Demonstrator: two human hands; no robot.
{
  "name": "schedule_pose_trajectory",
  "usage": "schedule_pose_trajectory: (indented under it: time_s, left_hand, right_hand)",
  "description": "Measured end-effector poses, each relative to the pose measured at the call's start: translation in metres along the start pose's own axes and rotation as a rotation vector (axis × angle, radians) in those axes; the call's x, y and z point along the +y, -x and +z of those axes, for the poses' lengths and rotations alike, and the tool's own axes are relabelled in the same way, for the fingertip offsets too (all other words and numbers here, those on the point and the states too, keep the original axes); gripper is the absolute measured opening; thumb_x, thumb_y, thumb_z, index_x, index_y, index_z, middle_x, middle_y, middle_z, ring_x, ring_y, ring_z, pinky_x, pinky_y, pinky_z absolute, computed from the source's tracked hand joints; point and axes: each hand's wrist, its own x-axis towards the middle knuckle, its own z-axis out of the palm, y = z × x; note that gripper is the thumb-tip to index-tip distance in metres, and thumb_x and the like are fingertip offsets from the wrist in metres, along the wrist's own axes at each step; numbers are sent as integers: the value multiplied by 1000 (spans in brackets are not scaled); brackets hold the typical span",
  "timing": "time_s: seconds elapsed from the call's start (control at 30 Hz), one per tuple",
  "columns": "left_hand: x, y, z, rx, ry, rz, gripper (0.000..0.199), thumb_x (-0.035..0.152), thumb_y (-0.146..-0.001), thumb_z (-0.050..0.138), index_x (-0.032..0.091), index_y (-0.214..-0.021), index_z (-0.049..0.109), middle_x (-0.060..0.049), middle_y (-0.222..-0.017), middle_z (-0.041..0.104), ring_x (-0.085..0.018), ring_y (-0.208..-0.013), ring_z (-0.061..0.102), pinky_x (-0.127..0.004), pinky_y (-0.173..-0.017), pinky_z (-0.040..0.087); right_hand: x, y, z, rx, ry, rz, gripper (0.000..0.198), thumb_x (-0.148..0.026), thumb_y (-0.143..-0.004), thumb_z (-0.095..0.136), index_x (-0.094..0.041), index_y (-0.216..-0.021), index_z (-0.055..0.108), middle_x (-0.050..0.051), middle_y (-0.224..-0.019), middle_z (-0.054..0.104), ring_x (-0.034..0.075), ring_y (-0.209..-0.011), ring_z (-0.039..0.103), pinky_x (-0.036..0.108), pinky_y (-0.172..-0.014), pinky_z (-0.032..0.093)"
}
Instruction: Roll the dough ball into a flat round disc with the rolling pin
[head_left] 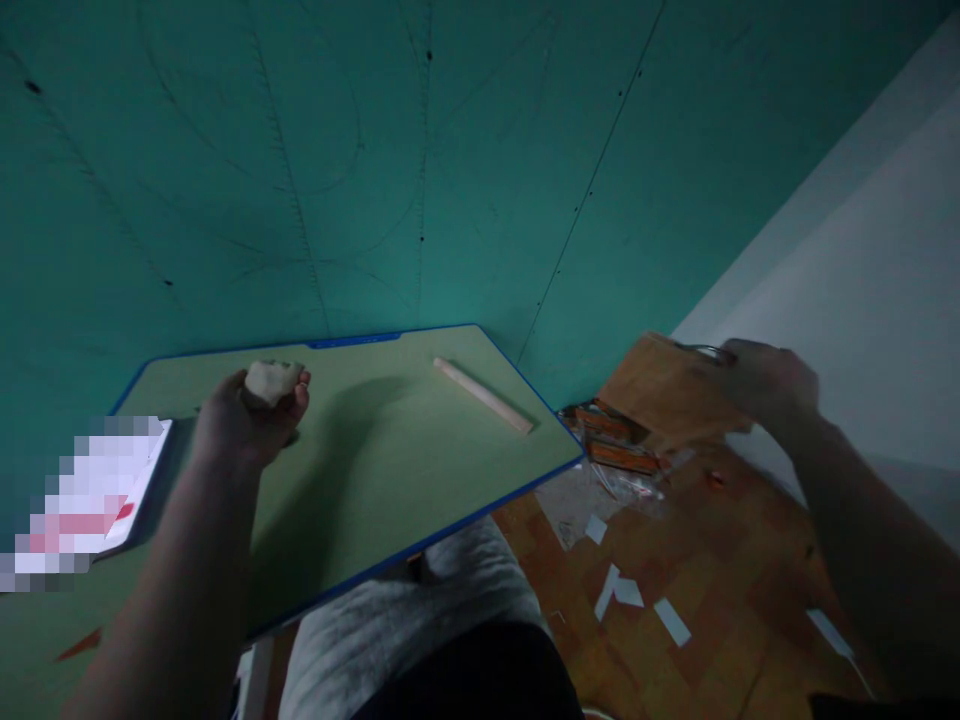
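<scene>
The fingers point(302, 392) of the left hand point(240, 428) are curled partly round a pale, lumpy, dough-like mass point(271, 384), held above the left part of the worktop. The fingers of the right hand point(772, 380) are closed at the curved metal handle point(703, 350) of a flat, brown, wooden-looking board point(660, 390); motion blur hides their exact placing. The board hangs tilted beyond the worktop's right edge, above the brown patterned floor point(720, 560).

A slim, pale wooden rod point(484, 396) lies slantwise on the right half of the pale-green, blue-edged worktop point(450, 480), well apart from both hands. A bright, pixelated screen point(90, 500) stands beside the left forearm. White rectangular slips point(672, 622) lie scattered on the floor, and a green, line-marked wall point(480, 180) rises behind the worktop.
</scene>
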Motion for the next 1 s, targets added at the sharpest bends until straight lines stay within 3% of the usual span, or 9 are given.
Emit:
schedule_pose_trajectory:
  time_s: [0.07, 0.2, 0.3, 0.4, 0.47, 0.63, 0.73, 0.87, 1.0]
  left_hand:
    - [1, 0, -1, 26, 9, -24, 33, 26, -96, 29, 11, -101, 58, -12, -83, 66, -17, -70, 65, -20, -48, 55]
    - [4, 1, -3, 27, 43, -32, 31, 26, -96, 31, 12, -98, 58, -10, -78, 66, -16, -66, 66, -20, -49, 55]
    - [6, 2, -6, 25, 95, -26, 30, 25, -95, 30, 13, -99, 58, -10, -78, 67, -17, -65, 68, -22, -50, 56]
    - [8, 1, -10, 44, 183, -6, 33, 31, -94, 32, 12, -102, 57, -12, -82, 67, -20, -69, 70, -25, -53, 58]
    - [10, -1, -13, 30, 249, 26, 32, 31, -93, 33, 12, -104, 57, -13, -84, 68, -21, -73, 71, -26, -57, 60]
    - [18, -7, -19, 1, 313, 122, 23, 20, -96, 38, 14, -103, 59, -9, -85, 71, -19, -81, 73, -23, -66, 61]
    - [22, -7, -19, -39, 316, 149, 25, 27, -100, 39, 14, -98, 61, -6, -78, 70, -14, -71, 71, -18, -60, 59]
    - [24, 0, -19, -97, 273, 116, 30, 33, -101, 38, 14, -95, 61, -5, -76, 70, -10, -59, 67, -12, -47, 51]
    - [23, 4, -19, -108, 261, 92, 33, 33, -99, 35, 12, -99, 60, -10, -84, 70, -13, -60, 66, -17, -46, 51]
  right_hand:
    - [-29, 5, -14, 60, 44, -32, 41, -52, -79, 65, -21, -56, 50, -4, -52, 44, 7, -48, 17, 29, -51, 20]
    - [-73, 14, -29, 261, -54, -101, 49, -49, -77, 70, -23, -54, 35, -5, -50, 37, 8, -49, 21, 27, -51, 19]
    - [-99, 18, -33, 391, -205, -160, 58, -62, -79, 60, -25, -50, 27, -4, -45, 34, 9, -45, 26, 26, -49, 20]
    - [-129, 26, -38, 481, -333, -326, 63, -77, -82, 40, -25, -48, 26, -3, -42, 35, 11, -42, 31, 26, -47, 20]
    - [-151, 33, -41, 501, -393, -454, 65, -77, -86, 34, -25, -48, 30, -2, -42, 36, 11, -41, 33, 26, -46, 20]
    - [-196, 53, -42, 535, -524, -762, 58, -57, -95, 46, -21, -51, 43, -4, -43, 42, 9, -41, 38, 25, -49, 25]
    - [-216, 64, -38, 564, -575, -928, 51, -45, -98, 49, -20, -53, 48, -5, -44, 47, 8, -41, 41, 25, -49, 26]
    - [-235, 78, -31, 591, -602, -1017, 49, -35, -101, 45, -20, -55, 51, -4, -45, 51, 9, -42, 44, 26, -51, 27]
    - [-248, 88, -24, 552, -613, -1048, 45, -25, -100, 43, -20, -57, 53, -4, -46, 53, 9, -44, 46, 27, -53, 27]
